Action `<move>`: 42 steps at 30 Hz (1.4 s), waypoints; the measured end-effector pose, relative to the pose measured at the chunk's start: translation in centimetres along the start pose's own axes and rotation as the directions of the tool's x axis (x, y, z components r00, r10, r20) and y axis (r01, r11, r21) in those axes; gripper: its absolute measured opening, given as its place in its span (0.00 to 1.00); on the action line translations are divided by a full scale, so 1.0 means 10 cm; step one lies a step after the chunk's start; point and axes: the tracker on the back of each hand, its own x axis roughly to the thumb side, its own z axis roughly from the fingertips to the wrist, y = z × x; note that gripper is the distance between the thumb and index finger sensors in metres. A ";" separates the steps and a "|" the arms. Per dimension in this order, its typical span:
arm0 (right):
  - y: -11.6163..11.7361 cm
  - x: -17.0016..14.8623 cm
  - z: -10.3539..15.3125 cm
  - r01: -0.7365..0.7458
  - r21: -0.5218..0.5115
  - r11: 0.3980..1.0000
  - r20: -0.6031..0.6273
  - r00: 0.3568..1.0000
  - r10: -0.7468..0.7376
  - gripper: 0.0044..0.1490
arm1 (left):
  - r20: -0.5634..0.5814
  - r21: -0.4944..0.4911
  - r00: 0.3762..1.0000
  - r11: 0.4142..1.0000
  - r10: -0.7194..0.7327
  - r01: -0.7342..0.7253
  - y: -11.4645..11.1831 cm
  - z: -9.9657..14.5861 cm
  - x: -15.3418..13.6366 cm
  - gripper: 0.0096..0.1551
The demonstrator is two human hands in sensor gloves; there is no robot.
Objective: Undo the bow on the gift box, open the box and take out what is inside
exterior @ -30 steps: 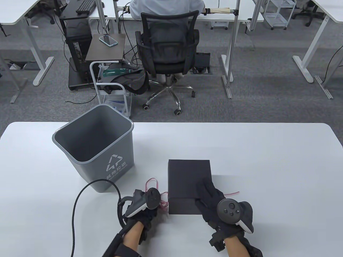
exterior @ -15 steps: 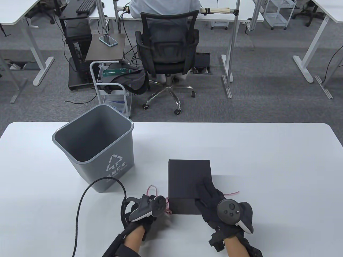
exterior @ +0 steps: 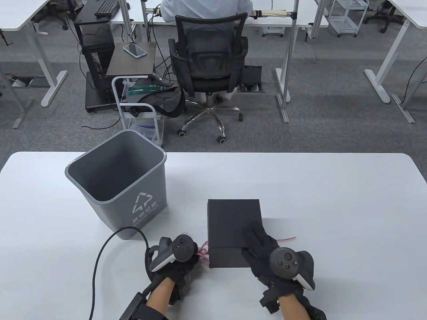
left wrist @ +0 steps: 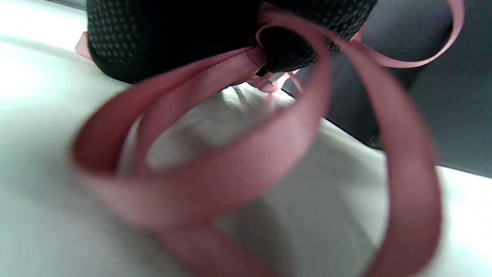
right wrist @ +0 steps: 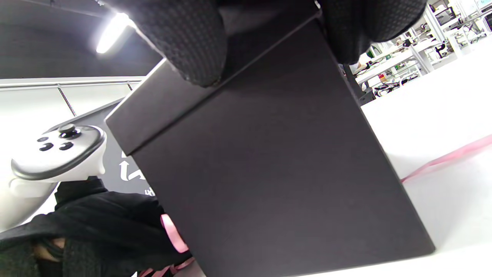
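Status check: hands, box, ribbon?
Left hand pinching pink ribbon. Right hand flat on closed black box. Ribbon trails under box; nothing blocking.

Left hand (exterior: 181, 263) pinching (fingers curled); right hand (exterior: 267, 250) flat, fingers straight.

- My white bench (exterior: 300, 186) fronts a grey carpet floor (exterior: 333, 110).
- Black mesh office chair (exterior: 208, 63), occupied, at a white desk (exterior: 267, 20).
- Wire cart (exterior: 140, 110) beside it; phone (exterior: 134, 50) on a dark side table (exterior: 133, 63).
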 end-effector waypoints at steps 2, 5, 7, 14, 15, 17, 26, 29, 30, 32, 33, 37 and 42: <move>0.00 0.00 0.00 0.001 -0.004 1.000 0.000 1.000 -0.001 0.43 | -0.019 0.030 1.000 0.999 0.020 -0.019 0.01 0.01 -0.02 0.22; 0.00 -0.01 0.01 0.001 -0.012 1.000 -0.002 1.000 -0.001 0.43 | -0.061 0.170 0.997 0.985 0.041 -0.030 0.08 0.07 -0.05 0.22; 0.00 -0.01 0.00 0.000 -0.012 1.000 -0.003 1.000 -0.001 0.43 | -0.086 0.209 0.996 0.978 0.023 -0.005 0.15 0.11 -0.08 0.22; 0.02 0.00 0.00 -0.005 -0.005 1.000 -0.001 1.000 0.005 0.43 | -0.227 0.203 0.973 0.976 -0.029 0.076 0.42 0.37 -0.26 0.22; 0.02 0.00 0.00 -0.005 -0.006 1.000 -0.001 1.000 0.005 0.43 | -0.242 0.211 0.970 0.973 -0.036 0.089 0.47 0.42 -0.30 0.22; 0.02 0.00 0.00 -0.007 -0.006 1.000 -0.001 1.000 0.007 0.43 | -0.278 0.242 0.960 0.964 -0.038 0.109 0.59 0.54 -0.44 0.22; 0.02 0.00 -0.01 -0.002 0.000 1.000 -0.004 1.000 0.002 0.43 | -0.377 0.390 0.926 0.908 0.003 0.156 1.07 1.19 -0.94 0.22; 0.02 0.00 -0.01 -0.003 0.002 1.000 -0.005 1.000 0.003 0.43 | -0.335 0.418 0.942 0.891 -0.028 0.175 1.14 1.28 -0.85 0.22; 0.02 0.00 -0.01 -0.003 0.001 1.000 -0.004 1.000 0.003 0.43 | -0.317 0.436 0.947 0.878 -0.054 0.196 1.16 1.28 -0.78 0.22; 0.02 0.00 -0.01 -0.004 0.000 1.000 -0.004 1.000 0.004 0.43 | -0.273 0.452 0.959 0.870 -0.076 0.198 1.16 1.25 -0.64 0.22; 0.02 0.00 -0.01 -0.002 0.000 1.000 -0.005 1.000 0.002 0.43 | -0.242 0.459 0.967 0.868 -0.084 0.190 1.15 1.21 -0.54 0.22; 0.01 0.00 -0.01 0.001 0.001 1.000 -0.006 1.000 -0.001 0.43 | -0.100 0.370 0.992 0.923 -0.078 0.110 0.99 0.94 -0.19 0.21; 0.01 0.00 -0.01 0.001 0.003 1.000 -0.005 1.000 -0.001 0.43 | -0.086 0.216 0.975 0.952 -0.204 0.218 0.63 0.45 0.08 0.20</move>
